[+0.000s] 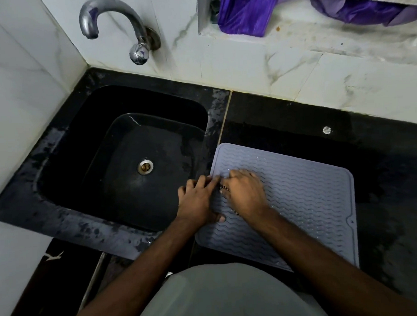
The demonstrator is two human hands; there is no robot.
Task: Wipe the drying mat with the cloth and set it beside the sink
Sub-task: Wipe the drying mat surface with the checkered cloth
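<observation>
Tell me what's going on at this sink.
A person works on a grey mat lying flat on the black counter right of the sink. The left hand presses the mat's near-sink edge; the right hand rests on it, seemingly over a small patterned cloth, mostly hidden.

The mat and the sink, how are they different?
The drying mat is pale grey-blue; the sink is black. The mat lies flat with wavy ridges on the counter; the sink is a deep smooth basin with a drain. Both hands, left hand and right hand, rest at the mat's left side; nothing touches the sink's inside. Both have rounded corners.
</observation>
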